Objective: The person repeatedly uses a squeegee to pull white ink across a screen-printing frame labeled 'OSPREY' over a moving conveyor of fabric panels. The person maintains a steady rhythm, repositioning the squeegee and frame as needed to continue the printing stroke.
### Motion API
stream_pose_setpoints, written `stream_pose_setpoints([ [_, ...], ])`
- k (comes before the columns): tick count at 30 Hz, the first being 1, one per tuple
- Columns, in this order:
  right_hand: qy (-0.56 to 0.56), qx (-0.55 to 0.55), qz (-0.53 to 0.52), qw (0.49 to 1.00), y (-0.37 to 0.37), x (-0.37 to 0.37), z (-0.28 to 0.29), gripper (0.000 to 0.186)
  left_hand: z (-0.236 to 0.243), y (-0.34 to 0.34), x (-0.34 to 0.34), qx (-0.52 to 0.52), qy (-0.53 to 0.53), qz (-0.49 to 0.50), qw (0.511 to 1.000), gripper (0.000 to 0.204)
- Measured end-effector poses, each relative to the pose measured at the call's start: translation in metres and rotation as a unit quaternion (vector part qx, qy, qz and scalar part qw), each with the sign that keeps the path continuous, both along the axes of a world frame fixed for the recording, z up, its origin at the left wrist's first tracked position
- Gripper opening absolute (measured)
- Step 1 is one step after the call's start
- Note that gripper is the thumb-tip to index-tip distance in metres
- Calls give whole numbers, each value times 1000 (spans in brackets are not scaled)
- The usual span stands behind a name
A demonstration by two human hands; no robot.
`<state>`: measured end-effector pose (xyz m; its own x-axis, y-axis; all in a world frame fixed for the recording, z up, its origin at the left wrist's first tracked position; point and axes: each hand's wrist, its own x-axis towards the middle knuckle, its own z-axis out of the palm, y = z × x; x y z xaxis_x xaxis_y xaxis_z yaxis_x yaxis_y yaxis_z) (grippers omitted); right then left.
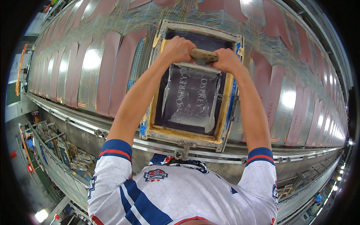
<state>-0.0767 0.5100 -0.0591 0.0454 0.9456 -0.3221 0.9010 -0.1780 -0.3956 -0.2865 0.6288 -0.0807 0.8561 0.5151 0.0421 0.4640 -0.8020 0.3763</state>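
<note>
A squeegee with a worn wooden handle (203, 55) spans the far part of a framed printing screen (180, 135). My left hand (179, 49) is closed around the handle's left end, and my right hand (228, 60) grips its right end. The squeegee's blade is mostly hidden under the handle and my fingers. Nearer to me, the dark mesh (191, 95) carries pale lettering and a wet, glossy smear of whitish ink (210, 122). Yellow and blue tape lines the frame's inner edges.
The frame lies on a long table marked with coloured lines. Rows of mauve cut pieces (109, 75) lie on both sides, more mauve pieces (261, 71) at right. A metal rail (232, 156) runs along the near edge. Racks of tools (75, 152) stand at lower left.
</note>
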Motion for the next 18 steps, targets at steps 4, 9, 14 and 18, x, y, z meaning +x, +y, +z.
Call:
stream_pose_setpoints([
  [4,-21,32,8,999,-26,-24,-15,31,-7,-30,-23,11,0,11,1000,29],
  [9,-65,24,43,997,-154,-107,-5,21,-7,-164,-112,31,-3,14,999,26],
  [14,-9,79,28,996,-229,-155,-2,18,3,-238,-160,-11,6,-6,1000,19],
  [18,-11,39,41,998,-187,-126,10,24,13,-190,-129,27,28,-32,999,20],
])
